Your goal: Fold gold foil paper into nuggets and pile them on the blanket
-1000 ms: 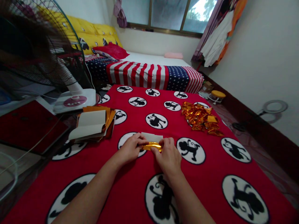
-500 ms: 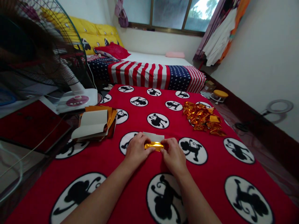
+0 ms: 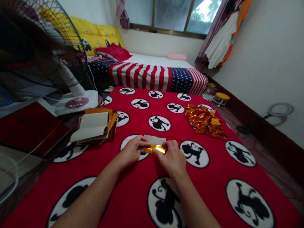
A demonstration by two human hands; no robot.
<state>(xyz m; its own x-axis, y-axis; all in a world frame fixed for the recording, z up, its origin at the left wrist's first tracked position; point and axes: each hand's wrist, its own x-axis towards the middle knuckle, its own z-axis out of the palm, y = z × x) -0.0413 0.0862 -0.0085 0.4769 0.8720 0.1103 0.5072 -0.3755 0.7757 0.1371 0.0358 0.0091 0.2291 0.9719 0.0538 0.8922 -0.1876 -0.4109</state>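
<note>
A sheet of gold foil paper [image 3: 155, 148], its near part rolled or folded and its far part showing a pale grey back, lies between my hands on the red monkey-print cloth [image 3: 133, 190]. My left hand [image 3: 131, 151] pinches the left end of the gold fold. At the right end, my right hand [image 3: 173, 156] grips the same paper, its thumb stretched along the near side of the fold. Several folded shiny gold pieces [image 3: 204, 120] are heaped at the right. On the left lies a stack of paper sheets [image 3: 92, 125], some grey side up.
A fan [image 3: 76, 101] stands at the left beyond the paper stack, near a dark red board [image 3: 30, 126]. Behind the cloth is a bed with a striped and starred cover [image 3: 147, 76]. A yellow stool [image 3: 222, 96] sits on the floor at the right.
My left hand has shifted slightly left along the fold. My right thumb has slid left across the gold strip. The view has moved slightly.
</note>
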